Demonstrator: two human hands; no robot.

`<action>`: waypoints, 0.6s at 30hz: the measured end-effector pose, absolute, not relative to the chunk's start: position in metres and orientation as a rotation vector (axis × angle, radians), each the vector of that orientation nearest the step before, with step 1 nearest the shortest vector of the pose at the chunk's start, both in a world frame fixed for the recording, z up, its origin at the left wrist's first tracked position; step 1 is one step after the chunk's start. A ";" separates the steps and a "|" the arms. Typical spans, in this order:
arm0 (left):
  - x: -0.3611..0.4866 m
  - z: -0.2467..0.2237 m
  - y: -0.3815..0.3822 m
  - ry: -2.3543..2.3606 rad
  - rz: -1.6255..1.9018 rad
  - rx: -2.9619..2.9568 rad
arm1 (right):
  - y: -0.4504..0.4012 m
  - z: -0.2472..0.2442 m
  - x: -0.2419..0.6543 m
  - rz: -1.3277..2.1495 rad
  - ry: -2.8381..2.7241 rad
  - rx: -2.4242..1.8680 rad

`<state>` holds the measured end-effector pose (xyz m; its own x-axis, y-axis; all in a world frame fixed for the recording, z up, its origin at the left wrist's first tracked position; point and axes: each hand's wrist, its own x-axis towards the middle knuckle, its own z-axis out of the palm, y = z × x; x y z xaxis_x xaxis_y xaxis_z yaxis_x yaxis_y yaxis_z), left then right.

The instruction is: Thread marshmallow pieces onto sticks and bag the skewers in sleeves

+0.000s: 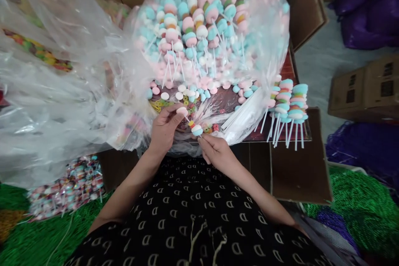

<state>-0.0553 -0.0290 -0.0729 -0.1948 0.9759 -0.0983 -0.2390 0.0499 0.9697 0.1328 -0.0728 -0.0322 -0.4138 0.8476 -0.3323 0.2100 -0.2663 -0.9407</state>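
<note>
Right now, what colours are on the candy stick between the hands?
Pale pink-white, orange and pale blue candy; best in the head view.

The right hand (217, 153) has room over the cardboard flap (296, 166) beside it, but a bulging plastic bag (268, 50) blocks forward.

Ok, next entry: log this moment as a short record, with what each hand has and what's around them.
Left hand: holds a candy skewer near its pale top candy
Right hand: fingertips at the skewer's blue-and-white end candy, contact unclear
Loose pieces: round pastel candies just beyond the hands
Bagged: finished pink-and-blue skewers inside a clear plastic bag
Right side: a stack of skewers with white sticks on a cardboard box flap
</note>
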 end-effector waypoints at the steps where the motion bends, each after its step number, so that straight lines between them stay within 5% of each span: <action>1: -0.056 -0.073 -0.030 1.245 1.418 0.964 | -0.073 -0.032 0.133 1.742 -1.484 -1.317; 8: -0.058 -0.070 -0.036 1.374 1.444 1.552 | -0.080 -0.031 0.131 1.830 -1.366 -1.352; 18: -0.050 -0.068 -0.043 1.432 1.387 1.575 | -0.089 -0.032 0.122 1.786 -1.294 -1.317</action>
<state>-0.0501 -0.0432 -0.0680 -0.1237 0.9463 0.2986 0.3289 -0.2448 0.9121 0.1220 -0.0888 -0.0324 -0.3565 0.8520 -0.3834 0.0986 -0.3738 -0.9223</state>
